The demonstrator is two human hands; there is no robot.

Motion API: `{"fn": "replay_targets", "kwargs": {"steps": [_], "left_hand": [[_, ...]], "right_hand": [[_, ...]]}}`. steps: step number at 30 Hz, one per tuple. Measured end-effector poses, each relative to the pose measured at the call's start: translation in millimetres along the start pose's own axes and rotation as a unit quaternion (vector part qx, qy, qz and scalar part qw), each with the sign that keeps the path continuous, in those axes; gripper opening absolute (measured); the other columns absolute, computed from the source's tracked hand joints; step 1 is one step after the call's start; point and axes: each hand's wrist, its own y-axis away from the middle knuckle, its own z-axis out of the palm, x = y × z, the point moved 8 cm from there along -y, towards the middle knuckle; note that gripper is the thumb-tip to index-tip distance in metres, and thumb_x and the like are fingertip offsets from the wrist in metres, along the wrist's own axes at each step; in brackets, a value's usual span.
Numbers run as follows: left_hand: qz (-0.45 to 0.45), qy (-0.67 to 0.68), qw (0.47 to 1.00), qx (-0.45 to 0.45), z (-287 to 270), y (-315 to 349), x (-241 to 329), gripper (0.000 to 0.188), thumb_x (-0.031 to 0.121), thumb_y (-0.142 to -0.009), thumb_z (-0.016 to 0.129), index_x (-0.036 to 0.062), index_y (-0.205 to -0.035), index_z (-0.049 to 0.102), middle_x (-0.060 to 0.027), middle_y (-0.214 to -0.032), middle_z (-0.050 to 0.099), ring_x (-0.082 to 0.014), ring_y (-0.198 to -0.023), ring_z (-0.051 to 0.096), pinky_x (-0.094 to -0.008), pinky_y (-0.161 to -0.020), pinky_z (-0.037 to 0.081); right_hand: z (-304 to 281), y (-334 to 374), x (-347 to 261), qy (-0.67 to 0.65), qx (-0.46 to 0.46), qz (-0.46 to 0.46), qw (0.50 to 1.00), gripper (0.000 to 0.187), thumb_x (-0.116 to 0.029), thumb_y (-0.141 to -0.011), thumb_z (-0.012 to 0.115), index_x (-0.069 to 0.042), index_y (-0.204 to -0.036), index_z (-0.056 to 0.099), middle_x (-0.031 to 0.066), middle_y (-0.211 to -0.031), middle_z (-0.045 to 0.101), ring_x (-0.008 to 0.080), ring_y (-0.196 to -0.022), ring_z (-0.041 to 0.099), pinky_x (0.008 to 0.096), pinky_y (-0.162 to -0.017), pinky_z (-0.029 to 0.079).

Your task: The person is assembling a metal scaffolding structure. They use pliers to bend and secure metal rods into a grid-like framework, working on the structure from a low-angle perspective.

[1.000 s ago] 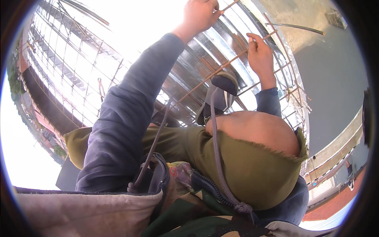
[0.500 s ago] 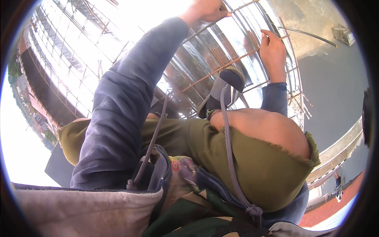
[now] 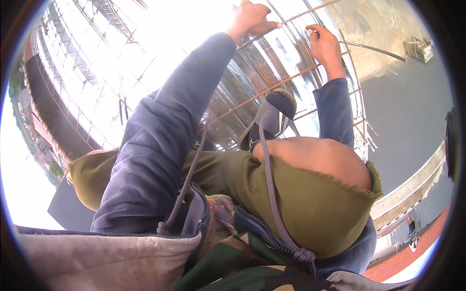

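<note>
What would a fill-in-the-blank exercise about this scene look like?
1. The grip nearer the curved black rod is the person's ____ one.
2. The metal bars are reddish-brown with ____.
3. The jacket's hanging cords number ____.
4. The sleeves are dark ____.

Missing words: right; rust; two; blue.

Open gaps separate the rusty bars [image 3: 302, 74], a shoe [image 3: 281, 102] blocking beside one.

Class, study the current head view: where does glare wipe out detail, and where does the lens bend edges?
Head view: glare burns the upper left to white, where steel bars fade; the left hand borders that glare, the right hand shows more clearly; at right, the pale concrete strip curves near the rim, likely fisheye bending.
</note>
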Motion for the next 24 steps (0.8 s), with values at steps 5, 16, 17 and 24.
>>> {"fn": "replay_targets", "kwargs": {"steps": [5, 16, 17, 24], "left_hand": [[-0.016, -0.002, 1.000, 0.002, -6.5, 5.8, 27.9, 0.072, 0.074, -0.094, 0.070, 0.0184, -0.137, 0.079, -0.0159, -0.131, 0.077, -0.0446, -0.144, 0.051, -0.0754, -0.115, 0.026], [-0.102, 0.190, 0.976, 0.016, -22.1, 40.7, 55.6, 0.040, 0.058, -0.103, 0.066, 0.0282, -0.120, 0.087, -0.0103, -0.123, 0.080, -0.0376, -0.161, 0.036, -0.0860, -0.117, -0.013], [-0.128, 0.206, 0.970, 0.028, -25.8, 46.6, 55.8, 0.037, 0.056, -0.103, 0.067, 0.0291, -0.118, 0.087, -0.0105, -0.122, 0.080, -0.0359, -0.160, 0.039, -0.0855, -0.117, -0.015], [-0.157, 0.214, 0.948, 0.175, -13.8, 58.6, 45.9, 0.026, 0.050, -0.097, 0.075, 0.0324, -0.110, 0.089, -0.0143, -0.128, 0.078, -0.0320, -0.154, 0.048, -0.0826, -0.118, -0.016]], "right_hand": [[4.5, 10.5, 3.4, 0.031, -0.021, -0.025, 0.999, 0.026, -0.025, -0.108, 0.058, -0.023, -0.125, 0.079, 0.0086, -0.121, 0.078, 0.0339, -0.108, 0.073, 0.0471, -0.094, 0.058], [12.4, 2.6, 6.7, -0.020, -0.016, -0.064, 0.998, 0.026, -0.029, -0.109, 0.058, -0.022, -0.124, 0.078, 0.0107, -0.118, 0.079, 0.0349, -0.103, 0.074, 0.0465, -0.089, 0.057], [14.9, 1.0, 3.0, -0.014, -0.022, -0.059, 0.998, 0.026, -0.029, -0.109, 0.059, -0.021, -0.124, 0.078, 0.0113, -0.118, 0.079, 0.0351, -0.103, 0.074, 0.0466, -0.089, 0.057], [4.1, 4.1, -26.5, 0.055, 0.046, -0.071, 0.995, 0.026, -0.028, -0.107, 0.060, -0.015, -0.120, 0.078, 0.0145, -0.113, 0.079, 0.0373, -0.104, 0.075, 0.0488, -0.090, 0.058]]}}
